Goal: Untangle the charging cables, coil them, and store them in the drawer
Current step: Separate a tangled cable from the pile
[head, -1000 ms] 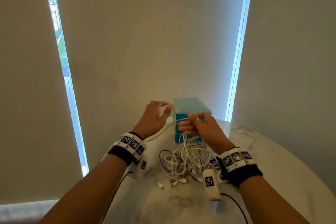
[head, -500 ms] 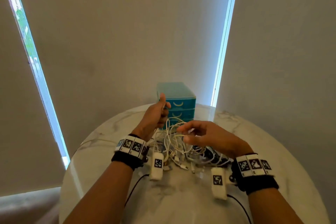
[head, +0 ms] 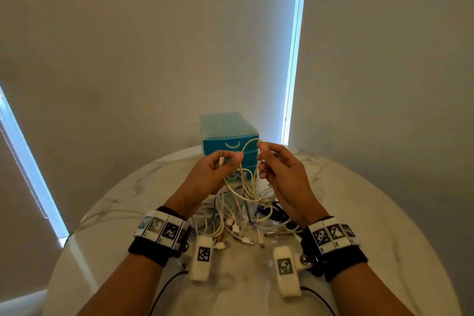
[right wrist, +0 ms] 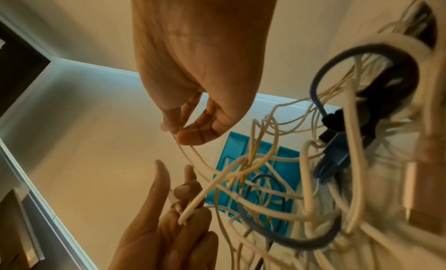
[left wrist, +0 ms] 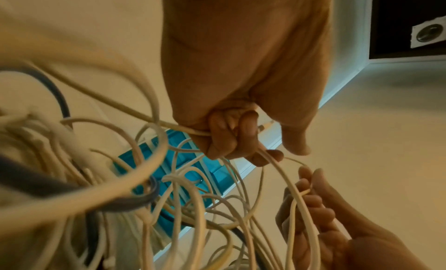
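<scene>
A tangle of white, cream, blue and black charging cables (head: 241,215) lies on the round marble table (head: 359,213), in front of a small teal drawer unit (head: 228,133) whose drawers are closed. My left hand (head: 218,169) grips one end of a cream cable (head: 247,146), its plug (head: 221,157) sticking up. My right hand (head: 272,161) pinches the same cable a little further along, so a loop arches between both hands above the pile. The left wrist view shows my curled fingers (left wrist: 229,138) around the cable (left wrist: 299,194). The right wrist view shows thumb and forefinger (right wrist: 178,129) pinching it.
Grey blinds hang behind the table, with bright window strips (head: 295,46) at left and right. Bare marble lies near me, with black wrist-camera leads (head: 166,287) trailing across it. Loose plugs (head: 246,240) lie at the pile's near edge.
Both hands have come closer together and lifted. The left hand now holds the cream cable's plug end, and the right hand pinches the cable, raising a loop from the pile. The head has tilted down.
</scene>
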A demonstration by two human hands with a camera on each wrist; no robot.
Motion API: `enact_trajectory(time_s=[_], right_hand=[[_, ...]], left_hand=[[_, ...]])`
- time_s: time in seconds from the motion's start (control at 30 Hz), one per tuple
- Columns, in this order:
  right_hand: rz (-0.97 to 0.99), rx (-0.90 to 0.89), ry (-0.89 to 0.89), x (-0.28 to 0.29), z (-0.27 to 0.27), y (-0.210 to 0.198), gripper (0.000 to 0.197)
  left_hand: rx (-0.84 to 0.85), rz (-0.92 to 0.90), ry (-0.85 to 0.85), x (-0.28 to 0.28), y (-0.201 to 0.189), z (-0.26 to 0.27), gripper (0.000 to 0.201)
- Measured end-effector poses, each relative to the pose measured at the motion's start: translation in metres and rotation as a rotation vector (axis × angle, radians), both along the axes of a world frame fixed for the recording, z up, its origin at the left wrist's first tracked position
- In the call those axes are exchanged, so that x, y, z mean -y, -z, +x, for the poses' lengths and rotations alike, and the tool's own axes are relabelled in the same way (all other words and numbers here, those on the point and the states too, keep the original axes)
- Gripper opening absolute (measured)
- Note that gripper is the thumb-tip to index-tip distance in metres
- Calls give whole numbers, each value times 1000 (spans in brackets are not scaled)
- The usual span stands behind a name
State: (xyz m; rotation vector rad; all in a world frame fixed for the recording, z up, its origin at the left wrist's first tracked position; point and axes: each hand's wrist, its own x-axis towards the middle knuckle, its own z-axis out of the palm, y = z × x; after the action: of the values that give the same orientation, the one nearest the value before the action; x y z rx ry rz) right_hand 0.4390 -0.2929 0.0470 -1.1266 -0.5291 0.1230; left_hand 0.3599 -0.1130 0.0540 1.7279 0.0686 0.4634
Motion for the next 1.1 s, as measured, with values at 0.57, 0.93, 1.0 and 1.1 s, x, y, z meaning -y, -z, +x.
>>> enact_trajectory(time_s=[0.57, 0.93, 1.0, 1.1], right_hand=[[-531, 128, -108, -4, -6, 24, 31], [-279, 170, 156, 3, -15, 15, 23], [-170, 136, 200, 9, -13, 11, 20], [-51, 92, 172, 14, -10, 6, 23]], left_hand=[[309, -81, -271, 3, -45, -10, 27], [68, 14, -7, 23, -23, -10, 29], [28, 49, 4, 17, -13, -9, 29], [31, 156, 20, 9, -5, -14, 28]])
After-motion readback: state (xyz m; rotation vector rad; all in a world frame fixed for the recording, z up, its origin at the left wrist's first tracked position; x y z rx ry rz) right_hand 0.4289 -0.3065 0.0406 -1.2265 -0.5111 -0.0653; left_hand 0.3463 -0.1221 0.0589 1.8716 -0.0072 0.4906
